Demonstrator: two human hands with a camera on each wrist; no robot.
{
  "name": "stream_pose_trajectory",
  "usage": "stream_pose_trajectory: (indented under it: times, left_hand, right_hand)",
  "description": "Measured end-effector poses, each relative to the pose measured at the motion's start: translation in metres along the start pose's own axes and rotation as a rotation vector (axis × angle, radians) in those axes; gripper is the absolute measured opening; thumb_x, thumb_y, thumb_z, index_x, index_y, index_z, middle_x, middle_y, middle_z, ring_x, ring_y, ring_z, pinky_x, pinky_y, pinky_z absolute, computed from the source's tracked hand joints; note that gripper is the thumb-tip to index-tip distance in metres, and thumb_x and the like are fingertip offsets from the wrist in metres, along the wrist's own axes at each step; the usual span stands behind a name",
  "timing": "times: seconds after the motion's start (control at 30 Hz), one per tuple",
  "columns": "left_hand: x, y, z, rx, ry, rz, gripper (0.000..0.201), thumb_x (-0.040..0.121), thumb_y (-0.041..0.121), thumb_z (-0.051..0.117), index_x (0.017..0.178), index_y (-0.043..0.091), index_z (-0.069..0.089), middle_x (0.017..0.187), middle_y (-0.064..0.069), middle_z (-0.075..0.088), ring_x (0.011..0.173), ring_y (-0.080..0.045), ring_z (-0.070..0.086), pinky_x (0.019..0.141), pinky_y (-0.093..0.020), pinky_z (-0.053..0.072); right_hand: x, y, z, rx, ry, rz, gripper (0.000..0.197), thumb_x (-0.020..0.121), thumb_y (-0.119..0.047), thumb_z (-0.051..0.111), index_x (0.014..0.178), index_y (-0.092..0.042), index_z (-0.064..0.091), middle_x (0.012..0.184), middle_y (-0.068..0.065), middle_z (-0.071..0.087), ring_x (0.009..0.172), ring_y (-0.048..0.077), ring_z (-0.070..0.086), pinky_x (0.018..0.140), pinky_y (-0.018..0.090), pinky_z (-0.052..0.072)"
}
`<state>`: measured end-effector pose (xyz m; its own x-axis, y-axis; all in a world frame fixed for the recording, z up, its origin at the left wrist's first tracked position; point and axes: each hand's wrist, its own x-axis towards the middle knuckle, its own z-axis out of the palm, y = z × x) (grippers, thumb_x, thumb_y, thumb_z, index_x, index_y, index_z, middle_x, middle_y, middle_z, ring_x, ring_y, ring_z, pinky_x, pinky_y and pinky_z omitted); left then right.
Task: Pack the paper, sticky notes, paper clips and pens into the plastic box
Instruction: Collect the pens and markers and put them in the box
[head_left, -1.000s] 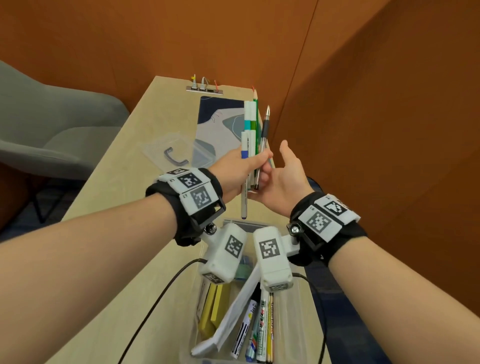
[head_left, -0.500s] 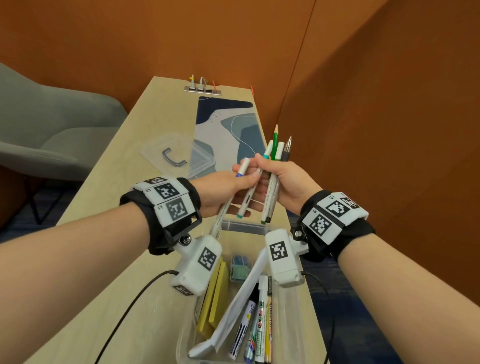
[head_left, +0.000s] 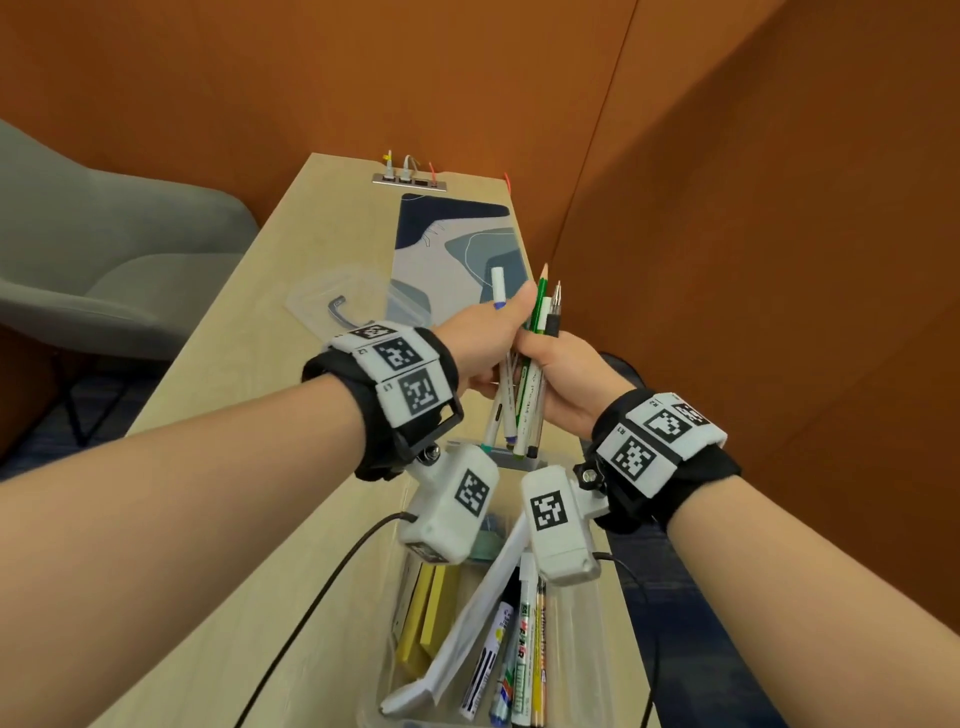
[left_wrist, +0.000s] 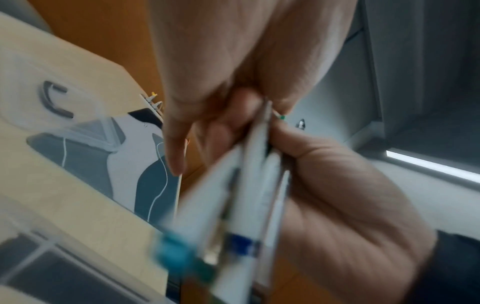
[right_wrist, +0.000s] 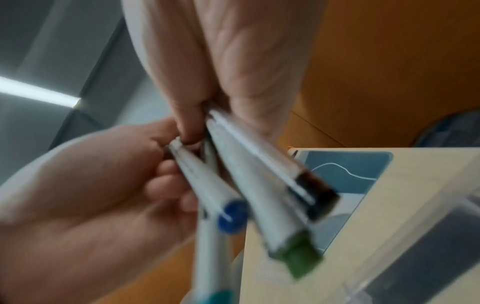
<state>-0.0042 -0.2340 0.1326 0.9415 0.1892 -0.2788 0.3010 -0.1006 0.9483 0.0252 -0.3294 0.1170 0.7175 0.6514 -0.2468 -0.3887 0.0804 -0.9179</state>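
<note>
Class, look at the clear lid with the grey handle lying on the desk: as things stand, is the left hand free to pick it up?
Probably not yet: the left hand grips the pens together with the right hand. The lid itself lies uncovered nearby.

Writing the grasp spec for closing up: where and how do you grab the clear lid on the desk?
Take the clear lid by its grey handle, coming straight down from above. The lid lies flat on the desk, handle side up, with the handle raised at its middle.

Right hand (right_wrist: 221, 67) grips pens (right_wrist: 249, 185) (blurred); left hand (right_wrist: 98, 195) touching them.
</note>
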Motion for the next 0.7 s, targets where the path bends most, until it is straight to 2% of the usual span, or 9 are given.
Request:
stream_pose_trajectory:
  times: [0.07, 0.13, 0.27, 0.33, 0.43, 0.47, 0.57, 0.63, 0.7]
  left_hand:
    - [-0.001, 0.001, -0.002, 0.057, -0.052, 0.045, 0.054, 0.091, 0.059, 0.032, 0.09, 0.01, 0.057, 0.057, -0.004, 0.051, 0.042, -0.014, 0.045, 0.04, -0.019, 0.039]
    - [-0.002, 0.001, -0.005, 0.057, -0.123, 0.076, 0.052, 0.091, 0.057, 0.033, 0.086, 0.01, 0.056, 0.053, -0.003, 0.053, 0.033, -0.009, 0.046, 0.036, -0.017, 0.039]
    - [-0.006, 0.004, -0.009, 0.026, -0.196, 0.059, 0.05, 0.09, 0.057, 0.037, 0.076, 0.012, 0.054, 0.04, 0.005, 0.044, 0.04, -0.009, 0.052, 0.044, -0.02, 0.047]
    - [-0.009, 0.005, -0.011, 0.004, -0.21, 0.034, 0.05, 0.089, 0.057, 0.038, 0.073, 0.014, 0.056, 0.045, 0.004, 0.043, 0.045, -0.011, 0.051, 0.05, -0.024, 0.049]
    - [-0.012, 0.004, -0.015, -0.034, -0.199, -0.009, 0.054, 0.088, 0.061, 0.036, 0.086, 0.014, 0.063, 0.067, -0.003, 0.057, 0.057, -0.013, 0.056, 0.059, -0.027, 0.051]
    - [-0.012, 0.002, -0.015, -0.068, -0.198, -0.025, 0.056, 0.087, 0.064, 0.034, 0.09, 0.015, 0.063, 0.067, -0.002, 0.057, 0.056, -0.013, 0.054, 0.059, -0.027, 0.051]
    - [-0.018, -0.002, -0.007, -0.191, -0.243, -0.074, 0.071, 0.082, 0.071, 0.028, 0.107, 0.011, 0.056, 0.061, 0.001, 0.047, 0.057, -0.013, 0.046, 0.078, -0.033, 0.052]
    - [-0.022, -0.004, 0.0, -0.199, -0.28, -0.056, 0.077, 0.084, 0.066, 0.03, 0.125, 0.003, 0.049, 0.073, -0.003, 0.056, 0.074, -0.017, 0.057, 0.095, -0.038, 0.048]
    - [-0.028, -0.005, 0.004, -0.209, -0.295, -0.032, 0.067, 0.089, 0.055, 0.037, 0.131, 0.003, 0.044, 0.077, -0.006, 0.065, 0.078, -0.018, 0.065, 0.095, -0.038, 0.049]
  right_hand:
    - [-0.002, 0.001, 0.0, 0.071, -0.028, 0.012, 0.024, 0.099, -0.017, 0.036, 0.095, -0.006, 0.056, 0.058, 0.007, 0.059, 0.047, 0.014, 0.057, 0.052, 0.027, 0.054]
    - [-0.004, 0.002, -0.002, 0.104, -0.062, 0.009, 0.026, 0.099, -0.019, 0.035, 0.092, -0.005, 0.055, 0.059, 0.005, 0.055, 0.041, 0.011, 0.051, 0.047, 0.024, 0.049]
    - [-0.008, 0.001, -0.003, 0.171, -0.16, 0.001, 0.026, 0.099, -0.021, 0.032, 0.085, -0.008, 0.05, 0.057, -0.002, 0.049, 0.039, 0.005, 0.042, 0.045, 0.021, 0.044]
    - [-0.01, -0.001, -0.006, 0.18, -0.225, 0.005, 0.019, 0.098, -0.017, 0.035, 0.089, -0.009, 0.05, 0.059, -0.002, 0.048, 0.042, 0.004, 0.042, 0.048, 0.02, 0.045]
    - [-0.01, -0.002, -0.008, 0.146, -0.275, 0.006, 0.007, 0.09, -0.008, 0.044, 0.088, -0.009, 0.05, 0.061, -0.001, 0.04, 0.043, 0.003, 0.043, 0.049, 0.02, 0.047]
    - [-0.009, -0.002, -0.007, 0.143, -0.258, -0.002, 0.008, 0.09, -0.008, 0.045, 0.085, -0.009, 0.05, 0.06, -0.001, 0.039, 0.042, 0.003, 0.042, 0.048, 0.02, 0.047]
    - [-0.004, -0.004, -0.003, 0.11, -0.085, -0.051, 0.02, 0.095, -0.015, 0.045, 0.076, -0.012, 0.049, 0.053, -0.003, 0.04, 0.043, 0.006, 0.042, 0.049, 0.021, 0.045]
    - [-0.004, -0.005, 0.0, 0.013, 0.034, -0.113, 0.021, 0.096, -0.024, 0.046, 0.077, -0.014, 0.051, 0.054, -0.001, 0.047, 0.051, 0.009, 0.048, 0.058, 0.025, 0.046]
    - [-0.007, -0.006, 0.001, -0.165, 0.083, -0.15, 0.019, 0.095, -0.032, 0.046, 0.084, -0.017, 0.053, 0.057, -0.005, 0.059, 0.056, 0.007, 0.06, 0.061, 0.025, 0.05]
